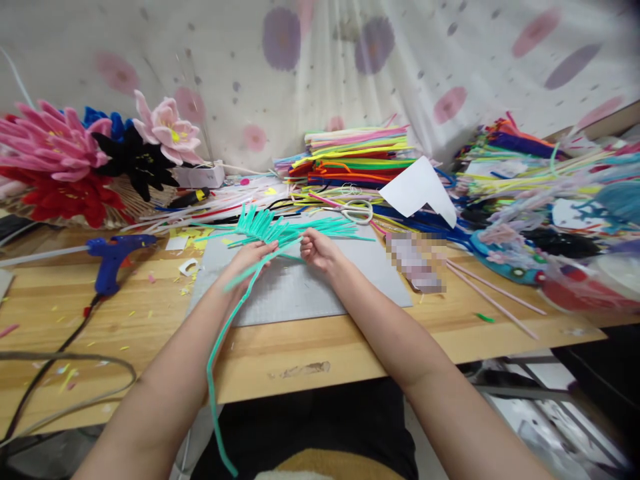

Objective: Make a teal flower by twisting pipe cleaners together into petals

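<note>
Long teal pipe cleaners [215,373] run from my left hand [251,259], whose fingers are closed around them, and one hangs down past the table's front edge. My right hand [317,250] is closed in a pinch on the other end of a teal strand, to the right of my left hand. Just behind both hands lies a pile of teal pipe cleaners [340,229], with a row of short bent teal pieces [257,223] at its left. A grey board [305,293] lies under the hands.
At the left are a blue glue gun [113,260] with its cord and fuzzy flowers [65,143]. Stacked coloured pipe cleaners [357,157], scissors [357,211] and white paper [417,187] lie behind. Pink sticks [493,300] and a blue decorated item [505,257] are at the right.
</note>
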